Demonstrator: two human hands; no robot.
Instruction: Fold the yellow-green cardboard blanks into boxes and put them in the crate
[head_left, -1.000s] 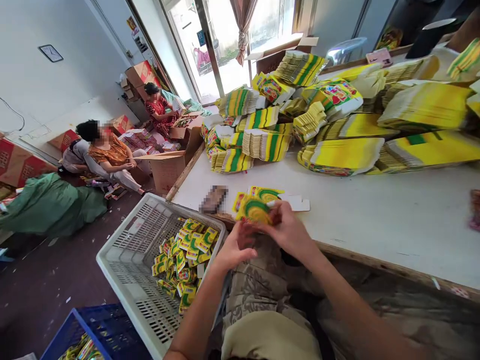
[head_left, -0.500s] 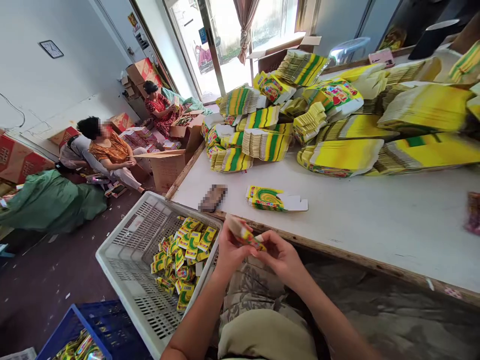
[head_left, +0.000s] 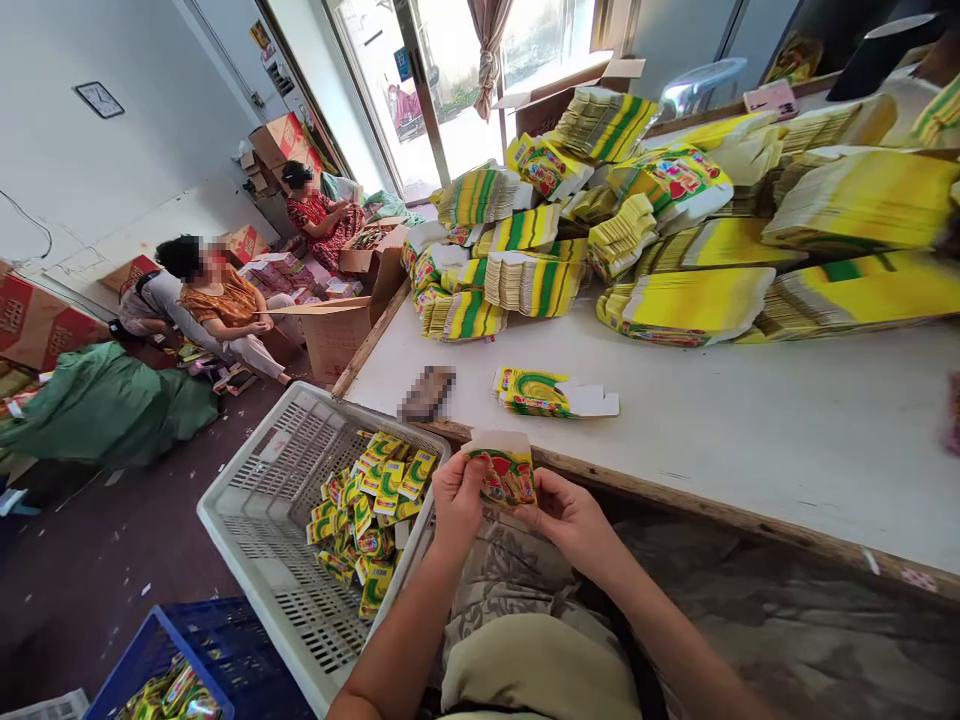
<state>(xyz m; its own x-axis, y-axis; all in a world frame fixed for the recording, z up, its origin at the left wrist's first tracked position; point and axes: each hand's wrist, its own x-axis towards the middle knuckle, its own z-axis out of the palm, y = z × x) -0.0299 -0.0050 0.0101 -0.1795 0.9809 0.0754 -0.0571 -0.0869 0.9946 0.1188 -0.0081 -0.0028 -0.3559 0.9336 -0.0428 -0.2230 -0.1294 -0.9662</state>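
Between my two hands, just in front of the table edge, is a small yellow printed carton [head_left: 504,472] with its white flap up. My left hand [head_left: 459,497] grips its left side, thumb on the printed face. My right hand [head_left: 568,517] pinches its lower right corner. On the table beyond lie flat yellow-green cartons [head_left: 536,391] with white end flaps. To the left of my hands, a white plastic basket [head_left: 255,500] holds many folded yellow cartons [head_left: 388,487].
Bundles of flat yellow cartons [head_left: 534,285] are heaped along the back of the white table [head_left: 675,430]. A blurred phone-like object [head_left: 427,393] lies near the table corner. A blue crate [head_left: 247,650] stands at lower left. Two people [head_left: 225,300] sit among boxes beyond.
The carton in my hands has turned from edge-on to show its printed face, flap upward. My left hand has shifted its thumb onto the front. The flat cartons on the table stay put.
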